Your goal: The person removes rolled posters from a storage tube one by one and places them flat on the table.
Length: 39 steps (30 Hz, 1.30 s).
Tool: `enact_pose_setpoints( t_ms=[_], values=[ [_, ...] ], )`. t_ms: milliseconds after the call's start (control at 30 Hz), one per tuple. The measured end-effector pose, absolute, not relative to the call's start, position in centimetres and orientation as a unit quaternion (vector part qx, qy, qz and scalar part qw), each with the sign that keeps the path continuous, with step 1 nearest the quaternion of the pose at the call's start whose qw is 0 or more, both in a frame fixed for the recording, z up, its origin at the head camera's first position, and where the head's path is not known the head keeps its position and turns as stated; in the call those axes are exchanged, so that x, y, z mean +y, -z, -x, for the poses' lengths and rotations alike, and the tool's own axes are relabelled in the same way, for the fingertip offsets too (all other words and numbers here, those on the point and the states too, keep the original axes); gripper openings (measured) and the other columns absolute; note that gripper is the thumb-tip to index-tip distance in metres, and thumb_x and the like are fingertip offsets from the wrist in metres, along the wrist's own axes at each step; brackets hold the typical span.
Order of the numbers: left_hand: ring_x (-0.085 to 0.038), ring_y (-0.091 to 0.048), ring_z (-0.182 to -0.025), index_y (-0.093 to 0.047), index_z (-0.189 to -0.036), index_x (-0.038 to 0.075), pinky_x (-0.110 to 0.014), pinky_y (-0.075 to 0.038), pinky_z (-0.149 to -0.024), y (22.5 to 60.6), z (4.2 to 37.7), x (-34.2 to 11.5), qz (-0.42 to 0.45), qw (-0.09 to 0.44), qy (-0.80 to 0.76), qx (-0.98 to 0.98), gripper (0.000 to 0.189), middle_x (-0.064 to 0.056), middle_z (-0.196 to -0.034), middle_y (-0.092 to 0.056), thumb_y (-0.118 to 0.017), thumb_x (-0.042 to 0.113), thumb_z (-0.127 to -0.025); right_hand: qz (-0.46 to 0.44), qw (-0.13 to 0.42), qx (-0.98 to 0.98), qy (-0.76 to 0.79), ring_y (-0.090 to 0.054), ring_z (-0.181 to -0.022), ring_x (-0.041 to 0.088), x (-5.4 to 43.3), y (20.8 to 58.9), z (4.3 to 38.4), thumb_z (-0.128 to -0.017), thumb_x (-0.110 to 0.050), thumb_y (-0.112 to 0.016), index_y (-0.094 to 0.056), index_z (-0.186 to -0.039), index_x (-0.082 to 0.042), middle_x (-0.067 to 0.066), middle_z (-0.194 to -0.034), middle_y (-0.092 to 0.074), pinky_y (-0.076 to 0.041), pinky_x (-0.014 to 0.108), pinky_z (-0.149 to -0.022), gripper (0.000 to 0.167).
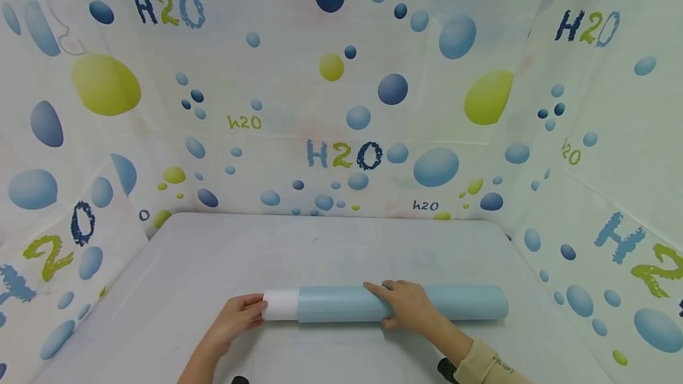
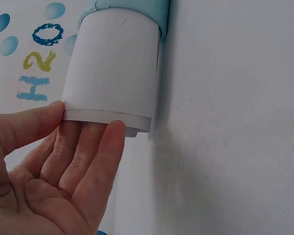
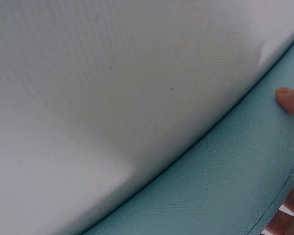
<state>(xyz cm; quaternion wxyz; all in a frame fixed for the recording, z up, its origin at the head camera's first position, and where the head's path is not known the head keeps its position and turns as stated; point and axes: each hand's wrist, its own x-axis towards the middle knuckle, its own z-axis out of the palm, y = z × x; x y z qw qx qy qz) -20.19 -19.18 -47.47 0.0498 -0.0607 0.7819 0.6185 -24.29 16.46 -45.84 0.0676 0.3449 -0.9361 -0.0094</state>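
Observation:
A light-blue roll (image 1: 341,303) with a creased, leather-like surface lies sideways on the white table. From its left end sticks out a white paper roll (image 1: 281,304), narrower than the blue one. My left hand (image 1: 230,323) holds the outer end of this white roll; in the left wrist view its thumb is at one side of the rim and the other fingertips (image 2: 118,128) are at the end. Over the middle of the blue roll (image 3: 210,181), my right hand (image 1: 408,308) grips it with fingers across the top and thumb low on the near side.
The white table (image 1: 341,248) extends behind and to both sides of the roll. A sheet with blue and green bubbles and H2O lettering (image 1: 344,154) encloses the back and sides. Dark wrist-worn parts (image 1: 447,370) show near the front edge.

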Motion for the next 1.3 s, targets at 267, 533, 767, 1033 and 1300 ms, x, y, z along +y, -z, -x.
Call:
enact_pose_setpoints(
  t_ms=[267,533,767,1033,1300],
  values=[
    [-0.029,-0.062,-0.092,-0.047,-0.12,-0.018,-0.037,-0.052,-0.076,47.2,19.9,-20.4,0.077,0.044,-0.611,0.787,0.042,-0.028,-0.112,-0.056,-0.056,0.009,-0.09,-0.346,0.071,-0.936,0.006,-0.061,-0.086,0.025,16.5,45.9,24.3,-0.065,-0.045,-0.078,-0.044,-0.134,-0.027,0.006,-0.106,-0.06,-0.05,0.04,-0.065,0.079],
    [-0.029,-0.061,-0.094,-0.045,-0.121,-0.018,-0.037,-0.052,-0.077,46.9,19.5,-21.5,0.079,0.043,-0.598,0.796,0.044,-0.031,-0.115,-0.054,-0.054,0.012,-0.091,-0.348,0.079,-0.934,0.005,-0.061,-0.085,0.025,16.5,46.1,24.2,-0.065,-0.045,-0.077,-0.044,-0.134,-0.027,0.006,-0.105,-0.06,-0.05,0.04,-0.065,0.079],
    [-0.027,-0.061,-0.092,-0.045,-0.122,-0.018,-0.037,-0.052,-0.076,46.7,19.5,-22.0,0.087,0.034,-0.577,0.811,0.044,-0.03,-0.114,-0.055,-0.054,0.012,-0.091,-0.346,0.071,-0.935,0.001,-0.061,-0.086,0.026,16.4,45.9,24.2,-0.065,-0.045,-0.078,-0.043,-0.135,-0.027,0.007,-0.106,-0.06,-0.05,0.041,-0.066,0.08],
    [-0.044,-0.052,-0.103,-0.046,-0.127,-0.007,-0.052,-0.046,-0.078,44.5,18.5,-20.2,0.029,-0.053,-0.33,0.942,0.051,-0.027,-0.115,-0.055,-0.06,0.021,-0.087,-0.351,0.079,-0.933,0.001,-0.061,-0.086,0.025,16.6,46.0,24.2,-0.066,-0.045,-0.077,-0.043,-0.135,-0.027,0.006,-0.106,-0.06,-0.051,0.04,-0.066,0.08],
    [-0.04,-0.052,-0.104,-0.053,-0.125,0.002,-0.052,-0.048,-0.069,43.9,18.8,-17.0,-0.049,-0.119,-0.187,0.974,0.063,-0.019,-0.117,-0.055,-0.075,0.028,-0.073,-0.351,0.088,-0.932,0.001,-0.061,-0.086,0.024,16.7,46.1,24.2,-0.065,-0.045,-0.078,-0.044,-0.135,-0.026,0.005,-0.106,-0.06,-0.05,0.039,-0.067,0.08]
  ],
)
